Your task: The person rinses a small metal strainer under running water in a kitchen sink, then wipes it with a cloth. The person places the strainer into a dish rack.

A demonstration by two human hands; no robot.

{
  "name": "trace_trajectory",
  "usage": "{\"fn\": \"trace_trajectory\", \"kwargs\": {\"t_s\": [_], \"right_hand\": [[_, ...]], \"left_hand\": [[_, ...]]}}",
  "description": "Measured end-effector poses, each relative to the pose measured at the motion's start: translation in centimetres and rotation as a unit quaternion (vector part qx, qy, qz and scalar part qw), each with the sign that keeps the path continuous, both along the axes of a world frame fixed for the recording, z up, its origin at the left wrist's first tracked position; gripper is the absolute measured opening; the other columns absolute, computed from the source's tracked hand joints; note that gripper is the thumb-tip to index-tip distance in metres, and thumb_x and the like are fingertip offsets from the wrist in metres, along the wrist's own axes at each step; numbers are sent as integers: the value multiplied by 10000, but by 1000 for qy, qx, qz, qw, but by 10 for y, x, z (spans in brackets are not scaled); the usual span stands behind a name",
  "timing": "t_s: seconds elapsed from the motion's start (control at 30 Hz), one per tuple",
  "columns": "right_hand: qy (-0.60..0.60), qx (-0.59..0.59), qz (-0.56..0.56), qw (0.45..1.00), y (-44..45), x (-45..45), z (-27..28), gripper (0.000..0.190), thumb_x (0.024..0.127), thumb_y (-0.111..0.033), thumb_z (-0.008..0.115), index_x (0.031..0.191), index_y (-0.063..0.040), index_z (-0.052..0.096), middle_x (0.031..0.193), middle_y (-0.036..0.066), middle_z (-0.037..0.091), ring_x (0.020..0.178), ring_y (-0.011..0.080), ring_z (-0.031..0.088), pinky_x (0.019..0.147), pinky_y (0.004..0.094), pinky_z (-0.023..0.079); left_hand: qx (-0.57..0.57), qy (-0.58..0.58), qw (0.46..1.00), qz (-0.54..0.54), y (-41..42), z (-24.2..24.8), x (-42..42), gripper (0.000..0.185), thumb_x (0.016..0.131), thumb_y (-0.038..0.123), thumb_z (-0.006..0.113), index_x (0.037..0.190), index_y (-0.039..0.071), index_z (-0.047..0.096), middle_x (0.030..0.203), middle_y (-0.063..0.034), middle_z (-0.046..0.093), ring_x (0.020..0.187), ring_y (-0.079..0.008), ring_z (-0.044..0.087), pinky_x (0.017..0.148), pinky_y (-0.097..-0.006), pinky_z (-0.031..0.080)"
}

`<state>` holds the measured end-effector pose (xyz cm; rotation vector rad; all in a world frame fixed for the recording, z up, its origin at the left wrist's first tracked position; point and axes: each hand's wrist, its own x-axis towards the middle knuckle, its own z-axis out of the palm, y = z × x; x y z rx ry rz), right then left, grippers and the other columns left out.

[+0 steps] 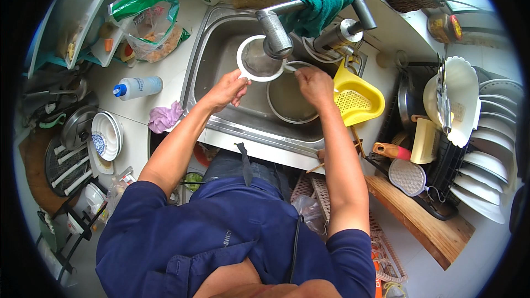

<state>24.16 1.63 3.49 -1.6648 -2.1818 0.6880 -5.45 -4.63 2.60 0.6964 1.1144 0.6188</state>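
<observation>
My left hand (228, 90) grips the short handle of a white-rimmed strainer (261, 58), held over the steel sink (223, 41). The metal faucet spout (278, 41) hangs over the strainer and hides part of it. At the sink's right side, a round pot or bowl (293, 101) with cloudy liquid stands in the basin. My right hand (314, 87) is closed at its upper right rim, by a light-coloured handle (296, 66); whether that handle belongs to the pot or to a utensil, I cannot tell.
A yellow draining basket (364, 105) sits at the sink's right edge. A green cloth (323, 8) drapes over the faucet. Left of the sink lie a purple rag (165, 116), a squeeze bottle (143, 87) and an opened food bag (159, 41). A dish rack (459, 149) with plates stands right.
</observation>
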Motion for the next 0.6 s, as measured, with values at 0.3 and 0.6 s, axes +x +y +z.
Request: {"fn": "trace_trajectory", "kwargs": {"t_s": [0.3, 0.6], "right_hand": [[0, 38, 28, 999, 6, 9, 11, 164, 939, -259, 735, 960, -112, 805, 951, 136, 739, 930, 381, 707, 793, 501, 558], [-40, 15, -37, 998, 8, 22, 8, 182, 986, -206, 652, 1034, -91, 785, 1005, 177, 736, 970, 420, 692, 821, 528, 551]], "left_hand": [[-4, -1, 999, -44, -5, 5, -5, 189, 1129, 257, 492, 1123, 77, 551, 675, 36, 449, 494, -66, 422, 486, -243, 440], [65, 86, 985, -134, -2, 8, -10, 205, 1112, 258, 511, 1140, 69, 585, 694, 26, 493, 549, -77, 471, 505, -262, 466]]}}
